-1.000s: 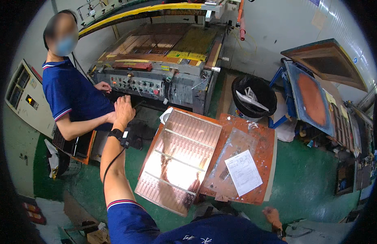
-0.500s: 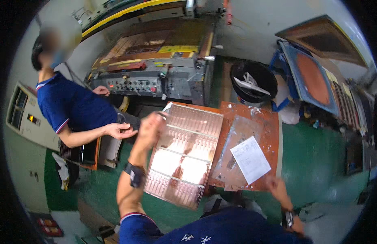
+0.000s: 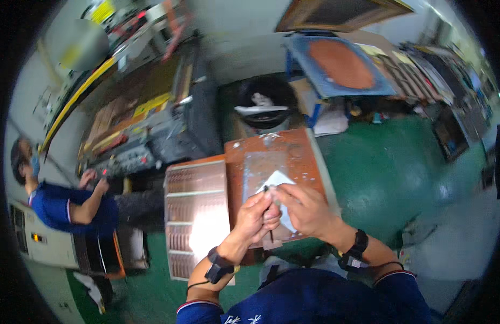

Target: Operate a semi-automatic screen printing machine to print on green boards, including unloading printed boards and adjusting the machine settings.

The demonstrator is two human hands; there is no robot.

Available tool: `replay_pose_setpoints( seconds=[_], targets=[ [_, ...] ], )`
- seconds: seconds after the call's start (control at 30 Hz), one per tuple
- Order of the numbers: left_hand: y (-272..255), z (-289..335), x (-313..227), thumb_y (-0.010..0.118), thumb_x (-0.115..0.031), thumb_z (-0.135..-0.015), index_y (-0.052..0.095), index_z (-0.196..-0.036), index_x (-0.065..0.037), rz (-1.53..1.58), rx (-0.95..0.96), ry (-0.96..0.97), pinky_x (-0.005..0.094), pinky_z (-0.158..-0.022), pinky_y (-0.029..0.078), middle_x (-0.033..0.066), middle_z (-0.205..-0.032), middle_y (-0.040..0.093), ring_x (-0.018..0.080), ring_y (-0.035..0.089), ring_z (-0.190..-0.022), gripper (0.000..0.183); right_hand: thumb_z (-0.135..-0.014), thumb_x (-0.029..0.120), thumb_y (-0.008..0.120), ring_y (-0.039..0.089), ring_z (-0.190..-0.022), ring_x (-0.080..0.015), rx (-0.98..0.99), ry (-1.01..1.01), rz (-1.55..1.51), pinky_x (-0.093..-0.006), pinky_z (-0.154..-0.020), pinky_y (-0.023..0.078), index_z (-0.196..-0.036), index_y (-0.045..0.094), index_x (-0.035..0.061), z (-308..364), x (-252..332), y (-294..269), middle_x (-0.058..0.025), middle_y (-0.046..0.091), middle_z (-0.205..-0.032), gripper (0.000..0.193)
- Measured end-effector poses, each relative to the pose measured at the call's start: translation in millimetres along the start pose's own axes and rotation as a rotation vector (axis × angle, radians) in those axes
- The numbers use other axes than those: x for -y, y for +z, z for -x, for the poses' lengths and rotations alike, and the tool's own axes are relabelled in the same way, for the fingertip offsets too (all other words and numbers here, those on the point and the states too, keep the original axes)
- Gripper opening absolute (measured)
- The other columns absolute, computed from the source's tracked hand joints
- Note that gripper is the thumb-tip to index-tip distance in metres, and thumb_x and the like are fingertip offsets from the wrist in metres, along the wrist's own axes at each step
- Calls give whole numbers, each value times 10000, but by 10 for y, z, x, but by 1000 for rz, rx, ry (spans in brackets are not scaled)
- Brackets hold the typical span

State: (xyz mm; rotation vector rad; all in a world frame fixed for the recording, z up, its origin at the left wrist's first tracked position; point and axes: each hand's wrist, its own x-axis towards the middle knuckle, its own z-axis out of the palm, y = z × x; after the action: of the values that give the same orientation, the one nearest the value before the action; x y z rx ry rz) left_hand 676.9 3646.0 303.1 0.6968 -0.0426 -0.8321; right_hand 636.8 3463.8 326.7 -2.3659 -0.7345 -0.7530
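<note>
Both of my hands meet over the white paper sheet [image 3: 278,177], which they partly cover. My left hand [image 3: 254,218] is closed around a thin dark pen-like stick [image 3: 271,236], whose lower end sticks out below the fist. A small black tip shows above the left thumb. There, the fingers of my right hand [image 3: 309,210] come together in a pinch, touching the upper end; what exactly lies between them is too small to tell. Left of my hands lies a shiny copper-coloured panel [image 3: 198,208] with rows of printed patterns.
The paper rests on a stained orange-brown board [image 3: 304,154]. Beyond it stands a black bin [image 3: 266,89] with white scraps. A large machine [image 3: 169,140] is at the left, with a co-worker [image 3: 55,202] beside it. A blue-framed screen [image 3: 341,65] stands at the far right.
My left hand has moved right, away from above the copper-coloured panel. My right hand has come up and in, so both now meet over the paper. The view has swung right.
</note>
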Motion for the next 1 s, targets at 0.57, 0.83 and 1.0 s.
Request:
replay_pose_setpoints(
  seconds=[0.57,0.83,1.0],
  targets=[
    [2634,-2703,3482,580,-218,-963,634,-1027,-10,-1599,585,85,346,-604,479,133,-715,629,225,605,-624,224,-930,214,616,624,-785,-361,-372,945,-62,-433,-707,506,-1140,659,56,3905,-1889,-2956,-152,637,-889,266],
    [3332,-4751,4899,579,-257,-945,657,-1011,-43,-1601,780,-142,382,-640,505,169,-739,638,326,642,-668,237,-925,206,628,648,-869,-367,-308,1079,-27,-427,-768,520,-1130,666,61,5086,-3486,-4044,-171,680,-1001,254],
    [4383,-6297,5920,562,-211,-952,652,-967,-30,-1463,975,68,340,-576,467,122,-680,589,228,578,-607,203,-921,253,620,653,-892,-375,-241,1442,-79,-445,-772,521,-1080,680,65,5682,-4553,-5272,-182,687,-977,254]
  ],
)
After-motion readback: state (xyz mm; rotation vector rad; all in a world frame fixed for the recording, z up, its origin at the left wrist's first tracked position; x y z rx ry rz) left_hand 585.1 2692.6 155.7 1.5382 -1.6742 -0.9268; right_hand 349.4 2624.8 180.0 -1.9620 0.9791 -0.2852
